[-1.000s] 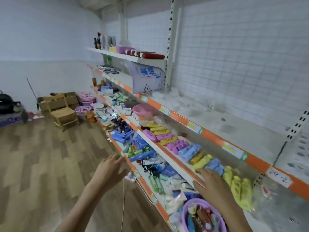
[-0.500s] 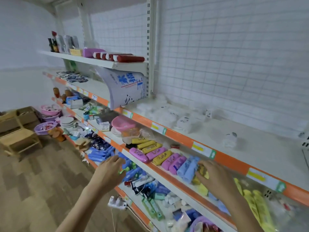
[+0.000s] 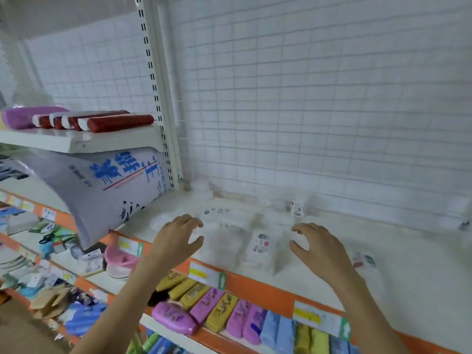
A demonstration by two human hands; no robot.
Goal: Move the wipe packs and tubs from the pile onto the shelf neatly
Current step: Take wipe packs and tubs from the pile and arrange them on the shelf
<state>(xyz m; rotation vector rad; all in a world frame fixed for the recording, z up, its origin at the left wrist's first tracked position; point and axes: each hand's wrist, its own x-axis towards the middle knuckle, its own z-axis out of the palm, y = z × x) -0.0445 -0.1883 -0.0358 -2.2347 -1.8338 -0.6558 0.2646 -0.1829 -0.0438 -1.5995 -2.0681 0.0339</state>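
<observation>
A loose pile of pale white wipe packs [image 3: 260, 245] lies on the cream shelf [image 3: 408, 264] with the orange front strip. A small white tub [image 3: 297, 208] with a label stands behind the pile, near the wire grid back. Another pack [image 3: 364, 259] lies apart to the right. My left hand [image 3: 176, 238] hovers at the pile's left side, fingers spread and slightly curled, holding nothing. My right hand [image 3: 319, 247] hovers at the pile's right side in the same way, holding nothing. The packs are washed out and blurred.
A big white sack [image 3: 102, 192] with blue writing leans at the shelf's left end. A higher shelf holds red tubes [image 3: 112, 122] and a purple pack [image 3: 23, 117]. The shelf below carries rows of pink, yellow and blue packs [image 3: 224, 312]. An upright post [image 3: 158, 98] divides the bays.
The view has risen from the lower shelves to the cream shelf. Both hands have come up from the lower shelves and now flank the white pile.
</observation>
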